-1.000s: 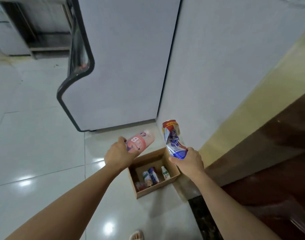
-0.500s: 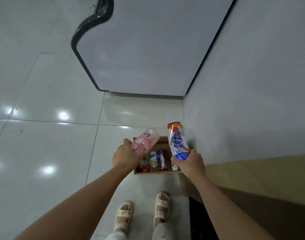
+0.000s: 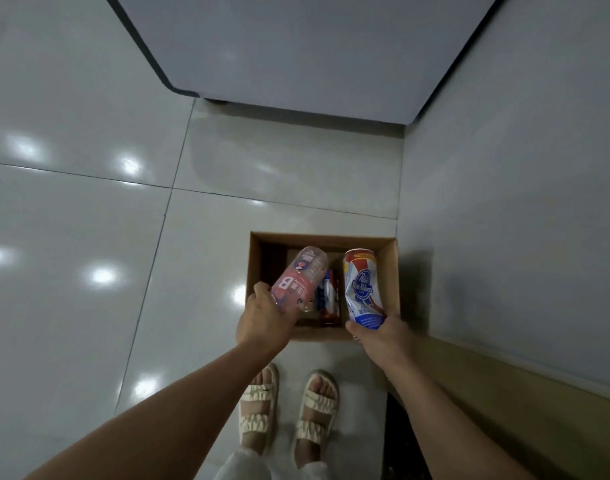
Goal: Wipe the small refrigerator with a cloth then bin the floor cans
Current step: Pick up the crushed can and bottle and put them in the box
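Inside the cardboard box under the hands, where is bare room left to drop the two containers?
Cardboard box: bare floor along its far wall and left side. The near middle is crowded with cans. Pink bottle and dented beer can hover above it.

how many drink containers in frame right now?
3 clearly. A pink bottle in the left hand, a dented can in the right hand, one can lying in the cardboard box. More may be hidden under the bottle and hands.

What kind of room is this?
Probably a kitchen corner at home: a fridge stands on glossy floor tiles, and both hands hold drink containers over a cardboard box of empties by the wall.
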Available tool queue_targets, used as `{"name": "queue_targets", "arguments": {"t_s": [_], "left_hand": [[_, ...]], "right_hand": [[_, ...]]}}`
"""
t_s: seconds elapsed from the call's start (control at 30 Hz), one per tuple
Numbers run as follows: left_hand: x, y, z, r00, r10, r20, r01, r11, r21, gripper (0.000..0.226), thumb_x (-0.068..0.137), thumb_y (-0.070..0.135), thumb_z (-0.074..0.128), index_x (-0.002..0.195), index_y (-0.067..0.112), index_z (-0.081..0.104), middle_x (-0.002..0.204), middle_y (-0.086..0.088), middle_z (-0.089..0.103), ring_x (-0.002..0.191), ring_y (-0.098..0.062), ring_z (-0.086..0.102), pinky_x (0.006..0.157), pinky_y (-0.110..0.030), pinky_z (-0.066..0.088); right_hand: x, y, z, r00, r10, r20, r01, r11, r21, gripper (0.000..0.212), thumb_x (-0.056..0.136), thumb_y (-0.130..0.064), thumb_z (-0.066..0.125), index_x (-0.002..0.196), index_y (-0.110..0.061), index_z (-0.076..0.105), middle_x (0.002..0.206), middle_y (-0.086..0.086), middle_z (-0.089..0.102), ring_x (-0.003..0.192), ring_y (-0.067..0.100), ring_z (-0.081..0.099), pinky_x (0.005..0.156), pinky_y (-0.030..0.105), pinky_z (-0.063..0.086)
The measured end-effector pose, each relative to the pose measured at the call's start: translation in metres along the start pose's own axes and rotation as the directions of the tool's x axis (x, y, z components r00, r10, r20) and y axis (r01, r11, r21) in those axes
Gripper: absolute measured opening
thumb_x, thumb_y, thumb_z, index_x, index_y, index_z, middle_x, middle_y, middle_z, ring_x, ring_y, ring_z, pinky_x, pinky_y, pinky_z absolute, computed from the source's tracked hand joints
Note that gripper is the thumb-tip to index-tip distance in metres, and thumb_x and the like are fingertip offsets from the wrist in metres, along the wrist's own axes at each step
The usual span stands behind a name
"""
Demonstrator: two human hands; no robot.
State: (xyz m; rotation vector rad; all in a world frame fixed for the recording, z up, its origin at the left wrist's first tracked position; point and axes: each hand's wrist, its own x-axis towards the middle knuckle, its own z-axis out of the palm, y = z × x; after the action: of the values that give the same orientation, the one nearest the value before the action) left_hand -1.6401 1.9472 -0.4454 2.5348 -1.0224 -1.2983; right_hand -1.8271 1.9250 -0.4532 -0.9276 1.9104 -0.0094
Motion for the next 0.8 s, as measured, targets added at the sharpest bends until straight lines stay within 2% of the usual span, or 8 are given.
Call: {"name": "queue_targets", "arguments": {"t_s": [0.13, 0.23, 0.33, 0.43, 0.53, 0.63, 0.8], "left_hand": [[0.06, -0.021, 0.058, 1.0, -0.031, 0.003, 0.031, 0.999, -0.01, 0.063, 0.08, 0.043, 0.067, 0.124, 0.012, 0.035, 0.122, -0.012, 0.052, 0.103, -0.025, 0.057, 0.074, -0.034, 0.05], [0.098, -0.036, 0.095, 0.999, -0.034, 0.003, 0.034, 0.999, -0.032, 0.065, 0.082, 0.04, 0.066, 0.129, 0.01, 0.033, 0.126, -0.015, 0.048, 0.108, -0.028, 0.055, 0.08, -0.036, 0.05], [0.128, -0.045, 0.128, 1.0, -0.022, 0.001, 0.022, 0.999, -0.038, 0.066, 0.083, 0.039, 0.065, 0.132, 0.01, 0.03, 0.13, -0.016, 0.045, 0.112, -0.029, 0.053, 0.085, -0.039, 0.05], [0.15, -0.047, 0.156, 1.0, -0.028, -0.008, 0.028, 0.999, -0.028, 0.068, 0.083, 0.039, 0.064, 0.133, 0.01, 0.028, 0.131, -0.016, 0.043, 0.114, -0.031, 0.051, 0.084, -0.039, 0.047], [0.164, -0.046, 0.177, 0.999, -0.042, 0.005, 0.042, 0.999, -0.02, 0.068, 0.083, 0.041, 0.063, 0.133, 0.012, 0.027, 0.129, -0.015, 0.044, 0.114, -0.031, 0.052, 0.086, -0.042, 0.049], [0.171, -0.048, 0.19, 0.998, -0.056, 0.034, 0.056, 0.998, -0.01, 0.065, 0.082, 0.041, 0.064, 0.128, 0.013, 0.028, 0.127, -0.015, 0.047, 0.113, -0.032, 0.053, 0.089, -0.045, 0.049], [0.177, -0.051, 0.199, 0.995, -0.056, 0.079, 0.056, 0.998, 0.001, 0.06, 0.084, 0.038, 0.062, 0.127, 0.012, 0.029, 0.127, -0.015, 0.049, 0.111, -0.031, 0.054, 0.083, -0.039, 0.046]], "right_hand": [[0.07, 0.025, 0.038, 1.0, 0.021, 0.009, -0.021, 1.0, 0.015, 0.067, 0.073, -0.031, 0.08, 0.127, -0.007, 0.049, 0.121, 0.008, 0.06, 0.101, 0.021, 0.06, 0.074, 0.025, 0.044], [0.117, 0.04, 0.062, 1.0, 0.016, -0.003, -0.016, 0.998, -0.068, 0.073, 0.073, -0.04, 0.078, 0.13, -0.007, 0.046, 0.126, 0.009, 0.057, 0.108, 0.025, 0.059, 0.075, 0.027, 0.044], [0.158, 0.052, 0.084, 1.0, 0.028, -0.01, -0.029, 0.995, -0.098, 0.079, 0.072, -0.041, 0.078, 0.132, -0.003, 0.045, 0.128, 0.014, 0.054, 0.111, 0.03, 0.057, 0.079, 0.029, 0.045], [0.19, 0.062, 0.101, 1.0, 0.026, 0.001, -0.026, 0.997, -0.079, 0.08, 0.07, -0.035, 0.08, 0.135, -0.004, 0.044, 0.13, 0.012, 0.054, 0.112, 0.029, 0.057, 0.078, 0.027, 0.045], [0.21, 0.071, 0.114, 1.0, -0.008, 0.006, 0.008, 0.999, -0.042, 0.084, 0.071, -0.029, 0.081, 0.142, -0.012, 0.039, 0.139, 0.008, 0.049, 0.12, 0.026, 0.053, 0.092, 0.031, 0.048], [0.218, 0.075, 0.122, 0.999, 0.046, 0.007, -0.045, 0.996, -0.071, 0.079, 0.072, -0.032, 0.08, 0.137, -0.006, 0.043, 0.135, 0.011, 0.051, 0.115, 0.027, 0.056, 0.081, 0.026, 0.046], [0.222, 0.075, 0.13, 0.997, 0.073, 0.021, -0.069, 0.988, -0.138, 0.081, 0.073, -0.036, 0.079, 0.136, -0.002, 0.04, 0.135, 0.016, 0.05, 0.116, 0.031, 0.054, 0.089, 0.032, 0.047]]}}
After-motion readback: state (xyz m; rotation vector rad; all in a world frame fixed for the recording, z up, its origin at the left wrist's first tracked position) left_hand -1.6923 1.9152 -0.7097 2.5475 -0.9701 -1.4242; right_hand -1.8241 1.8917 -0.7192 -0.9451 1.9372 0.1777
